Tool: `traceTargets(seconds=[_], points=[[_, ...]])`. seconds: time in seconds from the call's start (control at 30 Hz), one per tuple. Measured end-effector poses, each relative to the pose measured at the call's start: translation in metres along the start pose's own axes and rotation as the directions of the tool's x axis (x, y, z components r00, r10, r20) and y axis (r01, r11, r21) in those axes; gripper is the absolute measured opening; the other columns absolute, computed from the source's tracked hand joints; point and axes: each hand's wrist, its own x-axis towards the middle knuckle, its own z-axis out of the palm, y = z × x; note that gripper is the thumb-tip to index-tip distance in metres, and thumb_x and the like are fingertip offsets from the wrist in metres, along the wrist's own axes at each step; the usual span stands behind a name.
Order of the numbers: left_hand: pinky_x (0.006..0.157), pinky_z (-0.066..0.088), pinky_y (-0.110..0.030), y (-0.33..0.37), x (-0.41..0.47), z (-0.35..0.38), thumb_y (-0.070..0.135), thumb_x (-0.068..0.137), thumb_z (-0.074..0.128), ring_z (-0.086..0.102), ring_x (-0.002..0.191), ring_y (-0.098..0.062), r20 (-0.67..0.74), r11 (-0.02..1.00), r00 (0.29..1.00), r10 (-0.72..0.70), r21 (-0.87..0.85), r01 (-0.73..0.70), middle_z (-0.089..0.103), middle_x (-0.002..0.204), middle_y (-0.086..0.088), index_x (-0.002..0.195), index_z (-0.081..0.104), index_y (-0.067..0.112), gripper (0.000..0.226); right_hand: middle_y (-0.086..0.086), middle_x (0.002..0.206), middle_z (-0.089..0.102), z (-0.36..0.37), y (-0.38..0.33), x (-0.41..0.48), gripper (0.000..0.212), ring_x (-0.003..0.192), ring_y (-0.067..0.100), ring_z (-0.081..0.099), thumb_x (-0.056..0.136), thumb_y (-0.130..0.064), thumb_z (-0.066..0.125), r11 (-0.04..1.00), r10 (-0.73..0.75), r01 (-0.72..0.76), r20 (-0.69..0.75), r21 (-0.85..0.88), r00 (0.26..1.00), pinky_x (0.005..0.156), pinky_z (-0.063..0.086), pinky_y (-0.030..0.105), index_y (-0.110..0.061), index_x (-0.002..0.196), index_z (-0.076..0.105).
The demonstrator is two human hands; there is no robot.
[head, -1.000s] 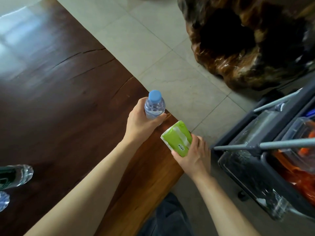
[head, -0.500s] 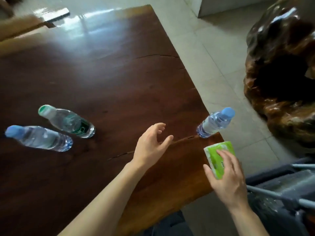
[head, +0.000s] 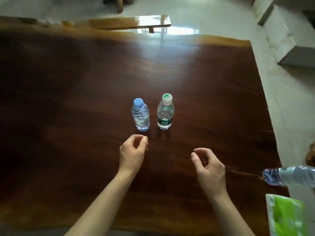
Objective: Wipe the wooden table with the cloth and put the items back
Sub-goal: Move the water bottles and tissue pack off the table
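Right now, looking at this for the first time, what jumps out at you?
Two water bottles standing side by side mid-table: the blue-capped bottle on the left, the green-capped bottle on the right. Just in front of them hover the empty left hand and right hand, fingers curled. At the right edge sit a third bottle and a green tissue pack.

- A home-like living or reception room, going by the furnishings.
- Large slab wooden table (head: 196,79) with a glossy finish.
- Pale tiled floor (head: 289,106).
- Wooden bench (head: 131,23) beyond the table.
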Motion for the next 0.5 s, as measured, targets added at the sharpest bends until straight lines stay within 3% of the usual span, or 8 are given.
traceTargets(seconds=[0.07, 0.17, 0.23, 0.37, 0.5], points=[[0.076, 0.060, -0.045, -0.002, 0.014, -0.008, 0.033, 0.087, 0.070, 0.073, 0.074, -0.016, -0.066, 0.997, 0.997, -0.038, -0.063, 0.034, 0.075, 0.075, 0.003, 0.087, 0.070, 0.024, 0.009, -0.013, 0.090, 0.071, 0.023, -0.013, 0.018, 0.014, 0.080, 0.001, 0.065, 0.089, -0.029, 0.072, 0.999, -0.016, 0.015, 0.036, 0.030, 0.999, 0.065, 0.046, 0.008, -0.029, 0.102, 0.067], [0.069, 0.052, -0.021, 0.000, 0.035, -0.009, 0.036, 0.083, 0.077, 0.066, 0.075, 0.002, -0.130, 0.999, 0.991, -0.026, -0.043, 0.020, 0.072, 0.087, 0.006, 0.101, 0.065, 0.024, 0.025, -0.009, 0.103, 0.068, 0.053, -0.026, 0.048, 0.034, 0.086, 0.001, 0.066, 0.085, -0.030, 0.077, 0.999, -0.039, 0.036, 0.089, 0.034, 0.995, 0.070, 0.051, 0.015, -0.026, 0.116, 0.062], [0.071, 0.046, -0.012, 0.004, 0.048, -0.003, 0.036, 0.079, 0.081, 0.063, 0.081, 0.001, -0.153, 0.999, 0.988, -0.031, -0.027, 0.027, 0.069, 0.102, 0.003, 0.115, 0.060, 0.021, 0.044, -0.004, 0.116, 0.064, 0.070, -0.031, 0.069, 0.052, 0.098, 0.006, 0.064, 0.082, -0.032, 0.079, 0.999, -0.038, 0.034, 0.118, 0.029, 0.992, 0.081, 0.055, 0.026, -0.023, 0.127, 0.055], [0.092, 0.042, -0.022, 0.007, 0.073, 0.013, 0.043, 0.071, 0.086, 0.056, 0.111, -0.010, -0.137, 0.997, 0.987, -0.079, -0.015, 0.078, 0.051, 0.130, 0.003, 0.139, 0.045, 0.018, 0.084, -0.005, 0.134, 0.052, 0.095, -0.036, 0.110, 0.081, 0.119, 0.008, 0.053, 0.074, -0.041, 0.084, 1.000, -0.012, 0.008, 0.148, 0.024, 0.989, 0.098, 0.046, 0.029, -0.021, 0.141, 0.042], [0.099, 0.046, -0.028, 0.003, 0.090, 0.026, 0.040, 0.068, 0.089, 0.057, 0.117, -0.013, -0.107, 0.999, 0.993, -0.044, 0.009, 0.046, 0.054, 0.132, 0.004, 0.139, 0.047, 0.020, 0.085, -0.003, 0.132, 0.052, 0.113, -0.034, 0.134, 0.085, 0.124, 0.013, 0.051, 0.069, -0.041, 0.086, 0.999, 0.011, -0.016, 0.148, 0.034, 0.989, 0.104, 0.043, 0.030, -0.021, 0.139, 0.043]])
